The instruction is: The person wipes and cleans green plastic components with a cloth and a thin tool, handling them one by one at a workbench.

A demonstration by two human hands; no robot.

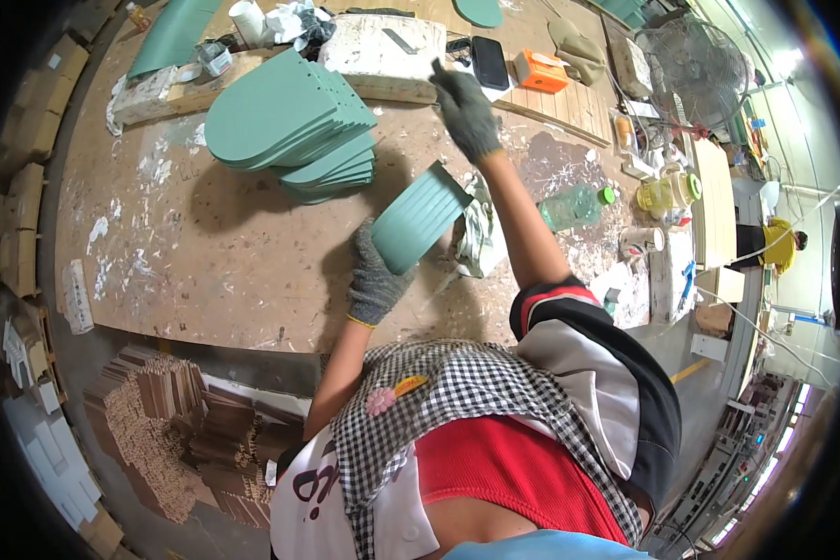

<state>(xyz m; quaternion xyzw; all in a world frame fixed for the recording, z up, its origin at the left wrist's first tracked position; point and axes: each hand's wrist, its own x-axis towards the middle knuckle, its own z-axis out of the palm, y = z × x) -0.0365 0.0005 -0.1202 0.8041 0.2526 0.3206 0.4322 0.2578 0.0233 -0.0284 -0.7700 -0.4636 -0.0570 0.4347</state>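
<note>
My left hand (pixel 379 276), in a grey knit glove, grips a green panel (pixel 418 217) with parallel grooves on its face, tilted above the table. My right hand (pixel 467 114), also gloved, reaches across to the far side with fingers stretched out; nothing shows in them. Its fingertips are beside a white-smeared block (pixel 371 58), on which lies a small flat grey piece (pixel 401 40). Left of my hands is a fanned stack of green panels (pixel 275 110) with rounded ends. A crumpled, stained cloth (pixel 481 233) lies just right of the held panel.
A phone (pixel 489 63) and an orange box (pixel 541 72) lie at the back. Bottles (pixel 577 205), a paper cup (pixel 642 241) and a fan (pixel 691 70) stand right. Brown strips (pixel 149 429) are stacked below the table's left. Another person (pixel 777 245) is far right.
</note>
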